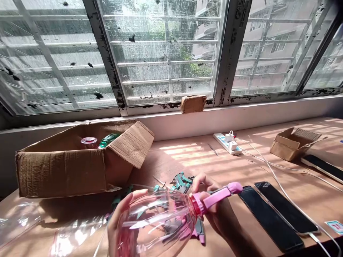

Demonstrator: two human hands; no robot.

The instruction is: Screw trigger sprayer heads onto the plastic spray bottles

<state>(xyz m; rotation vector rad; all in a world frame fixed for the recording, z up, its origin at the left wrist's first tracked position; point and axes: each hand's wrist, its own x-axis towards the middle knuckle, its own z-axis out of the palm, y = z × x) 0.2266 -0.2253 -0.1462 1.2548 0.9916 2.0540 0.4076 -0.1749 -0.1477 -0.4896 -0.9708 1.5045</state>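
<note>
A clear pink spray bottle lies tilted on its side in front of me, its neck toward the right. My left hand is wrapped round its base end. At the neck, the fingers of my right hand close on the pink spray head, which sits at the red collar. A pale dip tube shows through the bottle wall. Beyond and beneath the bottle lie several green and grey spray heads, with pink and grey ones partly seen through the plastic.
A large open cardboard box at the left holds a pink and a green bottle. Two phones lie at the right near charging cables. A power strip, a small box and clear plastic bags are also on the table.
</note>
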